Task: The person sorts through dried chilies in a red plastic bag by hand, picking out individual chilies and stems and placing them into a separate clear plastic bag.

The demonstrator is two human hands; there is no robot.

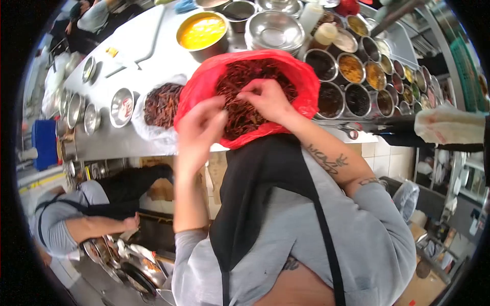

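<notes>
A red plastic bag (306, 86) stands open at the counter's front edge, full of dark dried chillies (245, 120). Over the bag's left part is my left hand (204, 122), blurred, its fingers partly curled near the chillies; whether it holds anything is hidden. My right hand (265, 99) is inside the bag's opening, thumb and fingertips pinched together just above the chillies, on something too small to make out. Beside the red bag, to the left, a white plastic bag (148, 130) holds darker dried chilli pieces (162, 104).
Behind the bag are a pot of yellow liquid (202, 31) and stacked metal bowls (274, 30). Many sauce containers (352, 69) line the right. Small bowls (122, 107) and a white board (138, 30) lie left. A co-worker (84, 214) is at the lower left.
</notes>
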